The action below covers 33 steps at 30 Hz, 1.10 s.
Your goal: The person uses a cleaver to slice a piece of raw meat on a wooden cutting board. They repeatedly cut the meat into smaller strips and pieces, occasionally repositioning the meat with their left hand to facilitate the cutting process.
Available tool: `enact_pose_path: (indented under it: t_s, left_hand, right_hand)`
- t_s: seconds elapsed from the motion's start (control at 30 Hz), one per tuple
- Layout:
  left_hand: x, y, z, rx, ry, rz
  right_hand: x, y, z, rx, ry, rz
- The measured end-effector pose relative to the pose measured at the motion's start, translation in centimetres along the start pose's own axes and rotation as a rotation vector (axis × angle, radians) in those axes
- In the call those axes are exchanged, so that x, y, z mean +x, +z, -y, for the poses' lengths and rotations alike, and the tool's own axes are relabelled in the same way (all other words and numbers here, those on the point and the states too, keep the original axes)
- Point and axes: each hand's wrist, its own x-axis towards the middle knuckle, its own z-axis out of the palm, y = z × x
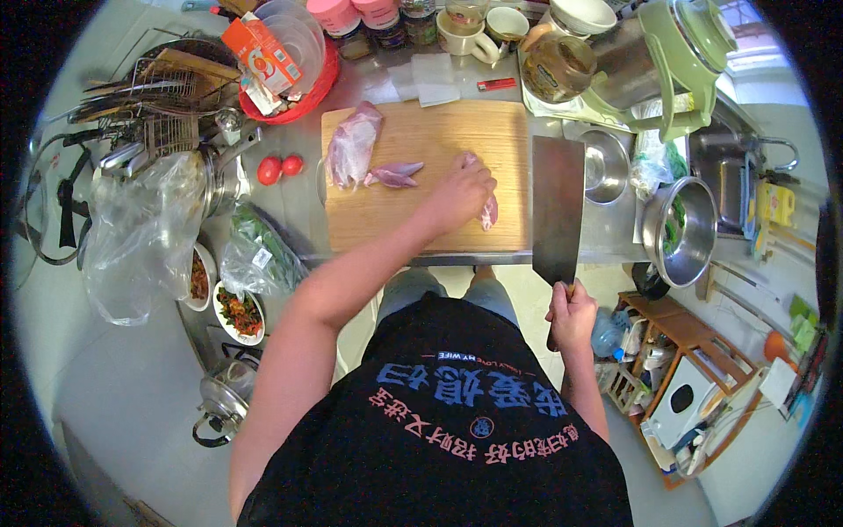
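Note:
My left hand is closed over a strip of raw meat on the right part of a wooden cutting board; the meat's ends show above and below my fingers. With my right hand I grip a cleaver by its handle, its broad blade pointing away from me, just right of the board. A large piece of raw meat lies at the board's left, and a smaller piece of raw meat lies beside it.
Two red tomatoes and a bag of green vegetables lie left. Metal bowls stand right, near the sink. Behind the board are a red lighter, a mug, a glass jar and a green kettle.

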Motion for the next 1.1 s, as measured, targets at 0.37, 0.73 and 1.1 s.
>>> enact_pose_path:
  t_s: [0.37, 0.73, 1.1]
  left_hand:
    - [-0.1, -2.8, 4.0, -1.195, -0.779, 0.338]
    - [-0.4, -4.1, 1.1, -1.692, -0.643, -0.343]
    - [-7.3, 1.3, 0.4, -0.192, -0.127, -0.274]
  right_hand:
    - [-1.5, -0.8, -2.8, 0.078, 0.053, -0.048]
    - [-1.2, -0.5, -1.9, 0.146, 0.033, -0.047]
    - [-1.3, -0.2, -3.2, 0.155, 0.060, -0.050]
